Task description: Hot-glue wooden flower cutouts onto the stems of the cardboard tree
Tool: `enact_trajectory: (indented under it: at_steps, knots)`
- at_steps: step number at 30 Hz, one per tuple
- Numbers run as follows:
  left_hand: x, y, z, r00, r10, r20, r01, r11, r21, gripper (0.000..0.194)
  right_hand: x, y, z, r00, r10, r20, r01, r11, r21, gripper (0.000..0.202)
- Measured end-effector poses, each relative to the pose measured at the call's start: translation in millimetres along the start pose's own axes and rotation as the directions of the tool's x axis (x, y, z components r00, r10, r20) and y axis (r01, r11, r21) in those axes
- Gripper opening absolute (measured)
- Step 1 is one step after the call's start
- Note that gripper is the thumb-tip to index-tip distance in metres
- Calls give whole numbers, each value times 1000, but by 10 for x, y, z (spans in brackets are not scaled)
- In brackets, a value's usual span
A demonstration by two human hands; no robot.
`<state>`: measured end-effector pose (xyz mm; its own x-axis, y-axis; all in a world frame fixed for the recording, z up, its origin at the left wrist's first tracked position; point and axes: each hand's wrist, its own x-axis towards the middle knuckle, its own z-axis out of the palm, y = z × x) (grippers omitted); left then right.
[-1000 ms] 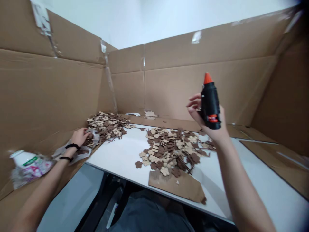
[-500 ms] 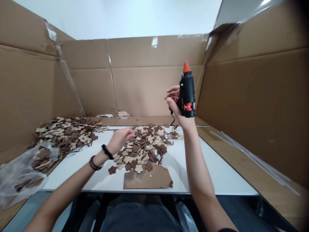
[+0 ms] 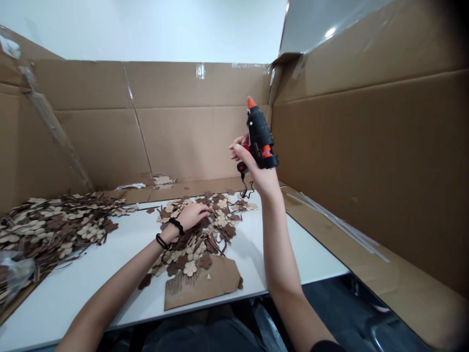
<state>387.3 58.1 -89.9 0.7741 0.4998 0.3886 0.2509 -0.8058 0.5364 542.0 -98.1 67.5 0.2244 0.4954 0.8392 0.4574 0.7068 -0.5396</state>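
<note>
Fingers loosely together, our left hand [image 3: 191, 216] lies over the flower cutouts [image 3: 190, 268] beyond the near cardboard piece [image 3: 208, 288]; we cannot tell whether it pinches one. Gripping one by its edge seems cleanest. Farther right, our right hand [image 3: 261, 177] wraps the glue gun [image 3: 258, 129], best angled away from skin.

Brown cardboard panels [image 3: 190, 139], clear tape [image 3: 200, 71], pale wall [image 3: 164, 32]

No lettering, label, brand or number can be read on anything here
</note>
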Motion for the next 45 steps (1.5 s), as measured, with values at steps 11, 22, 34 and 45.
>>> enact_trajectory:
  at_steps: [11,22,34,45]
  knots:
    - [218,58,-205,988,-141,-56,108,914,-390,20,-3,56,43,989,132,59,-134,991,23,37]
    - [187,593,-796,941,-220,-256,48,837,-545,22,-19,213,104,924,297,242,-314,949,37,35]
    - [144,535,-965,930,-239,-278,-58,652,-756,29,-7,363,307,913,274,304,-310,948,77,46]
    - [154,579,-793,934,-236,-269,-43,672,-739,12,-17,374,365,928,305,216,-327,942,75,45]
